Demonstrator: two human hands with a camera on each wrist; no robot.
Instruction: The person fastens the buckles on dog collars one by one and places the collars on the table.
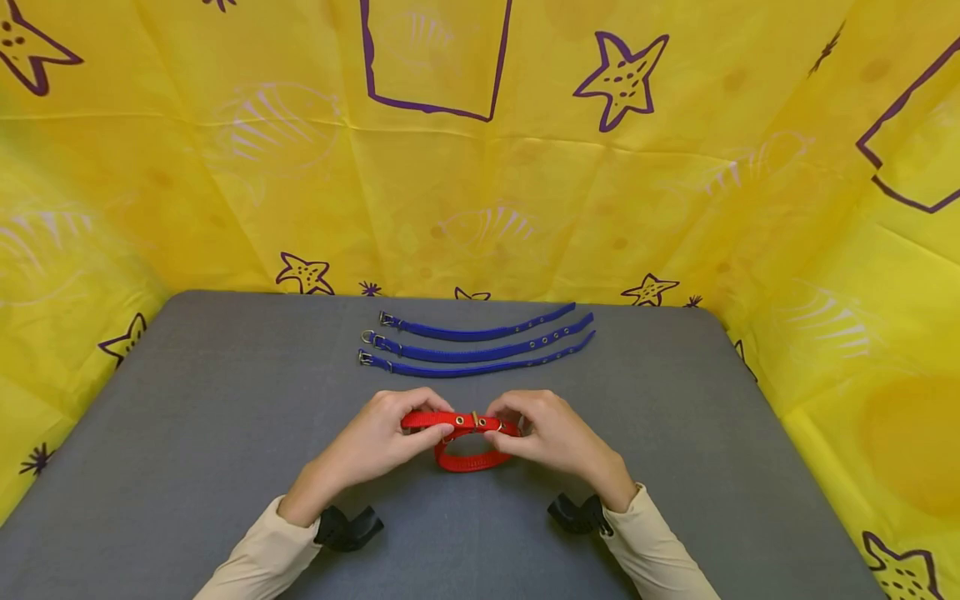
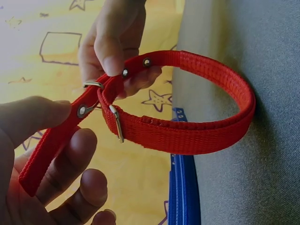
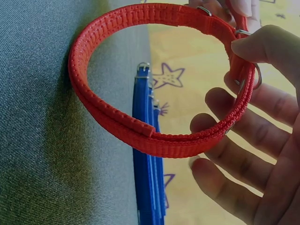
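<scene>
A red collar [image 1: 474,462] with metal eyelets is bent into a loop between both hands, its strap threaded through the buckle [image 2: 93,85]. My left hand [image 1: 396,429] pinches the strap's free end [image 2: 35,171] between thumb and fingers, close to an eyelet [image 2: 82,110]. On the other side of the buckle, my right hand [image 1: 550,429] pinches the band with thumb and forefinger. Its other fingers [image 3: 229,187] spread behind the loop in the right wrist view. A metal keeper ring [image 2: 116,124] sits on the band, and the padded part of the loop hangs toward the grey table.
Three blue collars [image 1: 465,353] lie stretched out side by side on the grey table [image 1: 247,400], beyond the hands. Yellow cloth [image 1: 487,183] printed with starfish and fish rises behind the table and along both sides. Each wrist carries a black mount [image 1: 351,528].
</scene>
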